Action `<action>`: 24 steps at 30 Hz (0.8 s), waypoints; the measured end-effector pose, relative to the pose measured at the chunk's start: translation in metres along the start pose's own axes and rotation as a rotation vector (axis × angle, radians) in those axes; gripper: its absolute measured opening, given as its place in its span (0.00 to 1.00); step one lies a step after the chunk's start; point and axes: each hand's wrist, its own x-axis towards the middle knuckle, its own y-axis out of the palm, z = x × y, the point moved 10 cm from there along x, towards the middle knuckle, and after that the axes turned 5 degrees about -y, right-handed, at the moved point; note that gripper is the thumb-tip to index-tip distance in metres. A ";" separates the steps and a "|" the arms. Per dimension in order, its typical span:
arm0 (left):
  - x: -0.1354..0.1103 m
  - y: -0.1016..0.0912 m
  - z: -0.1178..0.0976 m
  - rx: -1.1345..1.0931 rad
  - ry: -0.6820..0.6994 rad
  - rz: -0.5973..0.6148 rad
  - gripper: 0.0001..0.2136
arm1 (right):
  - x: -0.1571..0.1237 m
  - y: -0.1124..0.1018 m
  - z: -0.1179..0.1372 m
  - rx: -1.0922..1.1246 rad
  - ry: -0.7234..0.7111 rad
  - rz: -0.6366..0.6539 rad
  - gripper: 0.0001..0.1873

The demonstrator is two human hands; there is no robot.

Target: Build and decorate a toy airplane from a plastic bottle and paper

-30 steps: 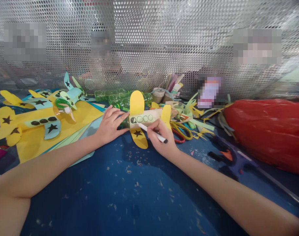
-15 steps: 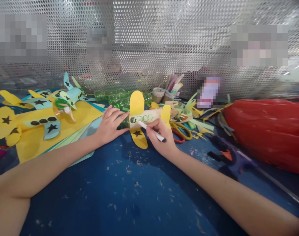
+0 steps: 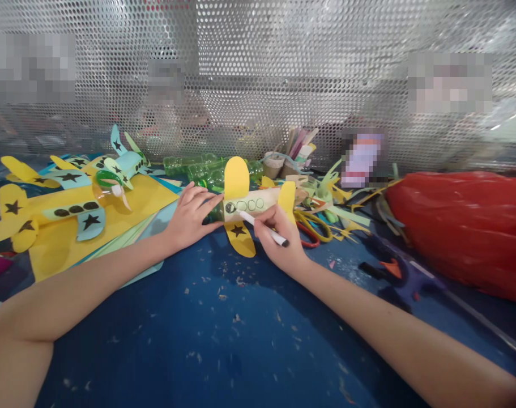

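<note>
At a blue table [image 3: 207,345], a person's right hand [image 3: 281,235] is gripping a white marker [image 3: 264,228], fingers closed around the barrel and the black end angling down toward the wrist. The tip is pointing at the first of four circles on the pale paper body of a model plane [image 3: 264,195]; that circle is showing dark fill, while the other three are standing as outlines.

The plane is lying at the middle of the table, between both hands, with one yellow wing rising and the other, bearing a black star, reaching toward the person. The left hand [image 3: 192,220] is gripping its left end between thumb and fingers.

To the left, a yellow plane [image 3: 39,211] is resting beside a yellow sheet [image 3: 145,198]. Green bottles [image 3: 209,173] and a cup [image 3: 273,164] are lining the back, before a metal mesh [image 3: 283,45]. Scissors [image 3: 328,226] are lying just beyond the right hand, with a purple glue gun [image 3: 410,277] and a red bundle [image 3: 461,232] sitting farther right.
</note>
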 end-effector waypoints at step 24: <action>0.000 -0.001 -0.001 0.017 0.012 -0.012 0.27 | 0.001 0.005 0.001 0.016 -0.008 0.050 0.07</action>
